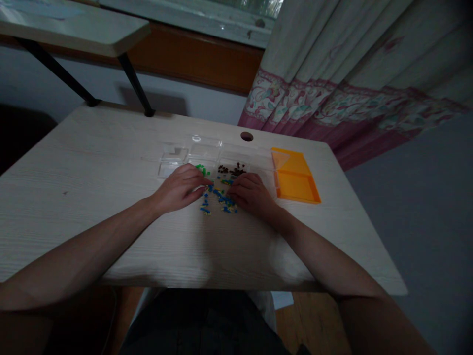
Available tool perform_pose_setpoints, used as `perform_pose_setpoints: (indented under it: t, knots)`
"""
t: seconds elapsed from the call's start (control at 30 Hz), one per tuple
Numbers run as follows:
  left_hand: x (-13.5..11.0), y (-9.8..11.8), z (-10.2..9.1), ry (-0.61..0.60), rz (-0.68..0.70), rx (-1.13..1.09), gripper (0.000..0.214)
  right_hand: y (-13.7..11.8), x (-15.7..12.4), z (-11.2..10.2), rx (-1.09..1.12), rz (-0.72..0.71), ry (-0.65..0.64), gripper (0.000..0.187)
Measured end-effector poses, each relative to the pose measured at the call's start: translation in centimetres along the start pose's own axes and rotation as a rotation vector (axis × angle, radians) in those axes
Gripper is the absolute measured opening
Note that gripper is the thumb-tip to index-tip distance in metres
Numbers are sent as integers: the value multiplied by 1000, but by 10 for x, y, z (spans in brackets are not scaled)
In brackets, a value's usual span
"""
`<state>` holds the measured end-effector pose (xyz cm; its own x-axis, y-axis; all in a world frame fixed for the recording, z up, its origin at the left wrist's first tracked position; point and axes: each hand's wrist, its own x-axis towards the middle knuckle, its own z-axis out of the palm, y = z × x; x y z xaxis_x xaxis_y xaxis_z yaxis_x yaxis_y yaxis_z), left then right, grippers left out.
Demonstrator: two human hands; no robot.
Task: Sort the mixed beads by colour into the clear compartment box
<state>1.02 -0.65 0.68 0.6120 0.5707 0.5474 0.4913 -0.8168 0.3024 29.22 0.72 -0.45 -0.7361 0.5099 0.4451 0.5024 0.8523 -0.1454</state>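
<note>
A small heap of blue, yellow and green beads point(218, 199) lies on the pale wooden table point(92, 197). My left hand point(180, 188) rests palm down at the heap's left side, fingers curled toward the beads. At the right side of the heap my right hand point(251, 194) has its fingertips bent in among the beads. Whether either hand pinches a bead is hidden. Just behind the hands stands a clear compartment box point(199, 150), with green beads point(201, 169) in one cell and dark brown beads point(232, 170) in another.
An orange lid or tray point(295, 177) lies open to the right of the clear box. A cable hole point(247, 136) sits near the table's far edge. A second table with black legs point(74, 34) stands behind, and a patterned curtain point(332, 84) hangs at the right.
</note>
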Motion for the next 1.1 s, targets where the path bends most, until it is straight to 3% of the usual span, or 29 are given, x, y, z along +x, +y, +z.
perform_pose_setpoints:
  t: [0.27, 0.9, 1.1]
  knots:
    - [2, 2, -1, -14, -18, -20, 23, -2, 0, -1, -28, 29, -49, 26]
    - [0, -1, 0, -8, -25, -22, 24, 2, 1, 2, 59, 59, -26, 15]
    - [1, 3, 0, -51, -11, -52, 23, -11, 4, -4, 41, 42, 123, 15]
